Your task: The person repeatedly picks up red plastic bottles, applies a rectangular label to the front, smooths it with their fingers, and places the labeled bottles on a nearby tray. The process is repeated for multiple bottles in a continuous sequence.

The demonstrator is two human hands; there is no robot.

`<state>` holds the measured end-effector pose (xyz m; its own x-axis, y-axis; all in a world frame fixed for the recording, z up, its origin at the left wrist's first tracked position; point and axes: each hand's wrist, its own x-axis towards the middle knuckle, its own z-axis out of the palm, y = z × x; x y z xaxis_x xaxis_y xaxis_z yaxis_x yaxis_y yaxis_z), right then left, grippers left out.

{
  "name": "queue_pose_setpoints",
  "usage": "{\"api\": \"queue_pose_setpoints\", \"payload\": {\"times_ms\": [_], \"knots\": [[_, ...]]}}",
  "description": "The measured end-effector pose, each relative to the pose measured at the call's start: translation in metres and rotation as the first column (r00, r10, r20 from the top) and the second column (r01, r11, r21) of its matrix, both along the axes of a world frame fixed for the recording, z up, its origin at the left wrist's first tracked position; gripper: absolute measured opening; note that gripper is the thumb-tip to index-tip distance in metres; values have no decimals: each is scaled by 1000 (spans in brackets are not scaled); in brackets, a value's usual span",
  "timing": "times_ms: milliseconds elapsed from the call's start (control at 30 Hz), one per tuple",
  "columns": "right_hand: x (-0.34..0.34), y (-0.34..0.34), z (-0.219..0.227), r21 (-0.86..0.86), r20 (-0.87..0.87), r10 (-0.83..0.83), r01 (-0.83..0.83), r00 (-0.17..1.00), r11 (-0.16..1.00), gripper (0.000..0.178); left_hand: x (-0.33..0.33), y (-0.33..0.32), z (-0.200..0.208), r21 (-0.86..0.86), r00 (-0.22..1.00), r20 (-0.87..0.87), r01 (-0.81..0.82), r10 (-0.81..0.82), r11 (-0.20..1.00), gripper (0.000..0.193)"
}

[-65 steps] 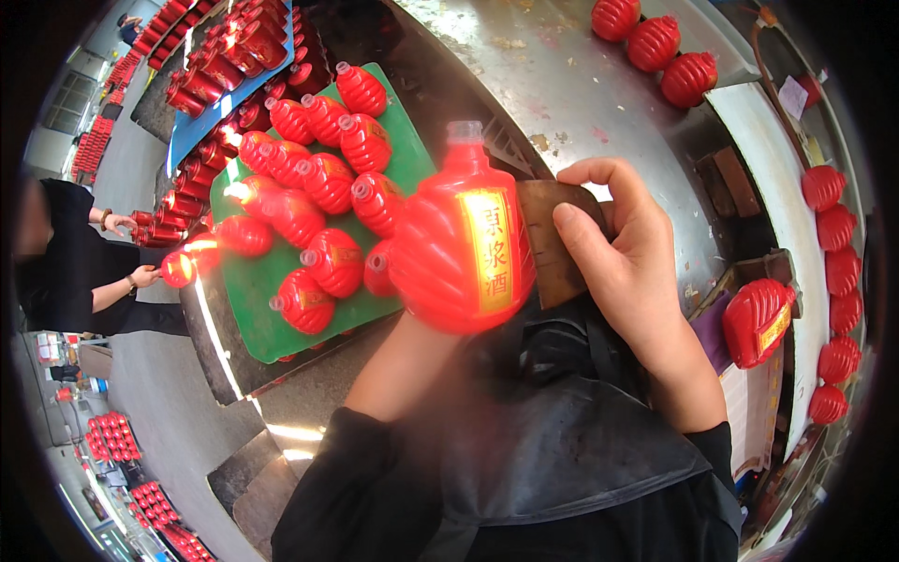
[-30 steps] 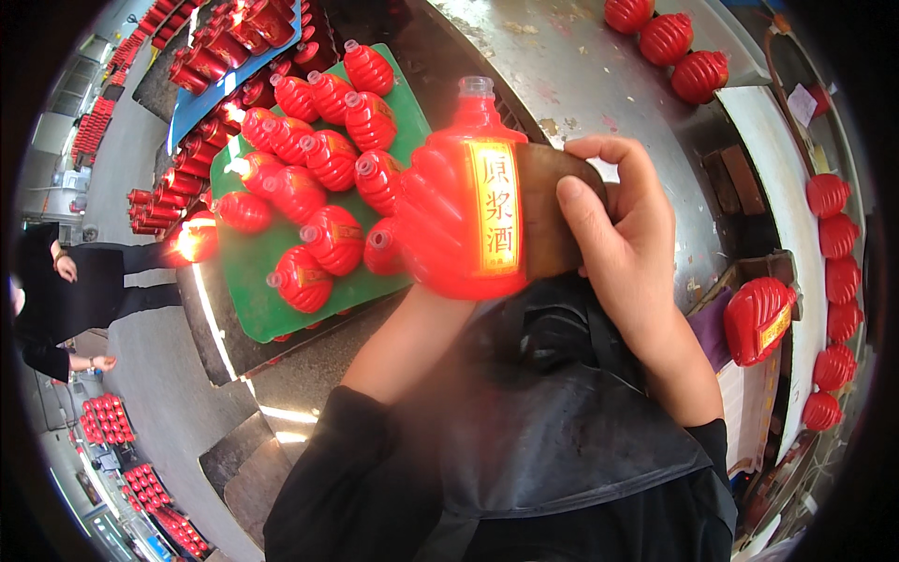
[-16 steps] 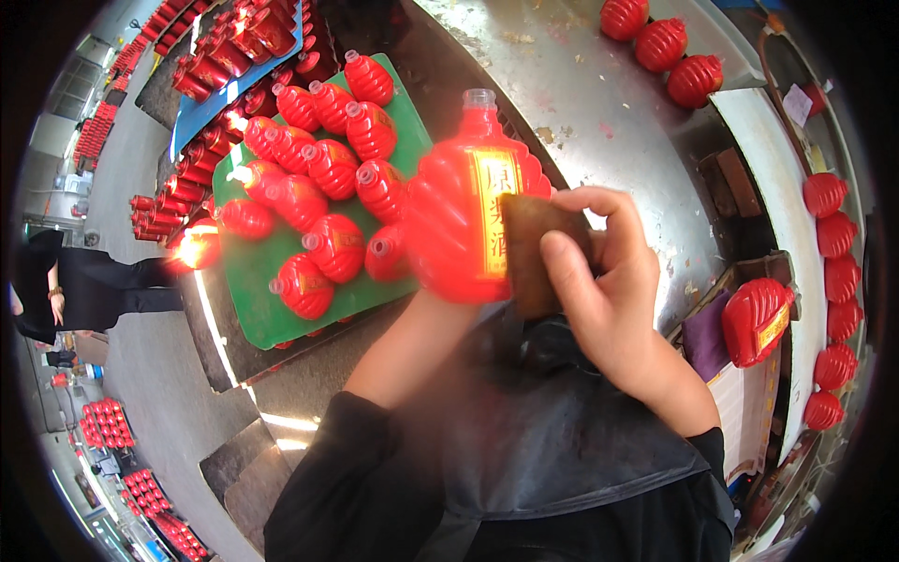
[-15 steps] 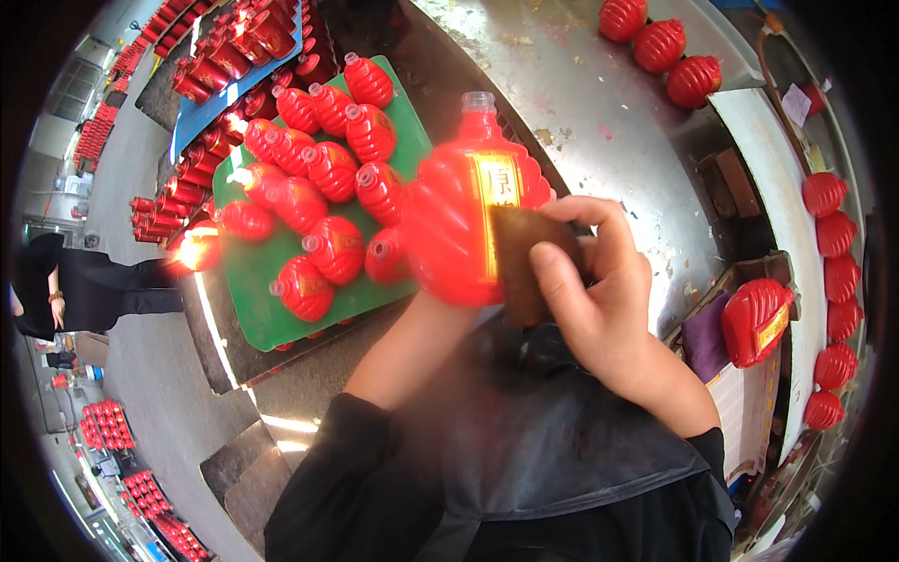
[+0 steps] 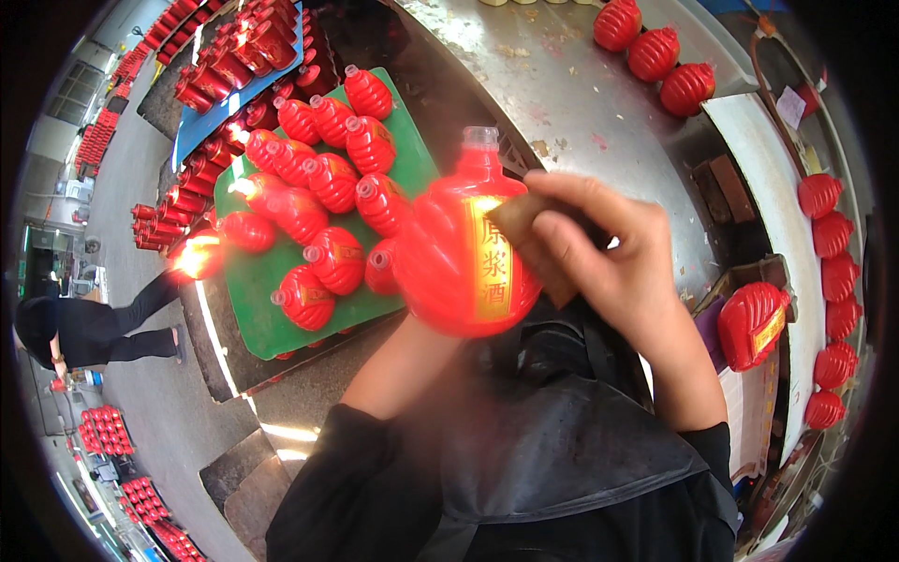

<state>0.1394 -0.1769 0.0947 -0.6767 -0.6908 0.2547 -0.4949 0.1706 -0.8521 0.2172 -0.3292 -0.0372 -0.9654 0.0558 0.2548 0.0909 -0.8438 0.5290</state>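
A glossy red glass bottle [image 5: 431, 253] with a clear neck and a yellow label [image 5: 496, 272] is held up in front of my body. Behind its base, my left hand [image 5: 433, 330] supports it from below; only the wrist and forearm show, and the bottle hides the fingers. Between the thumb and fingers of my right hand [image 5: 613, 253] is a flat brown piece [image 5: 541, 239], its material unclear. One edge of that piece lies against the label's upper right side.
On the left, a green tray [image 5: 257, 323] carries several similar red bottles [image 5: 334, 260]. Another labelled bottle [image 5: 752, 326] rests at right, near a metal worktop [image 5: 599, 103]. More bottles [image 5: 824, 234] line the right edge. A person in dark clothes [image 5: 89, 332] is at far left.
The bottle has come down slightly. My right hand has moved up and tilted the brown piece, uncovering more of the label. The person at far left has shifted posture, legs now apart.
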Motion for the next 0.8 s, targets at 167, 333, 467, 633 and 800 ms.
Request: {"api": "queue_pose_setpoints", "payload": {"times_ms": [167,333,467,633,800], "knots": [[-4,-1,8,-30,84,-71,74,994,997,24,-4,-2,-6,58,1000,18,-21,20,998,39],[-7,-9,3,51,90,-166,162,982,985,25,1,-4,-7,80,1000,24,-13,11,997,39],[-6,-9,4,-76,119,-17,26,993,997,24,5,-4,-8,47,999,28,-20,18,999,39],[-16,-6,5,65,94,-37,31,995,997,26,12,-9,-11,-98,994,62,-83,89,992,39],[-20,-3,-1,150,190,-113,85,975,985,25,16,-12,-11,-822,889,-194,-378,414,426,39]]}}
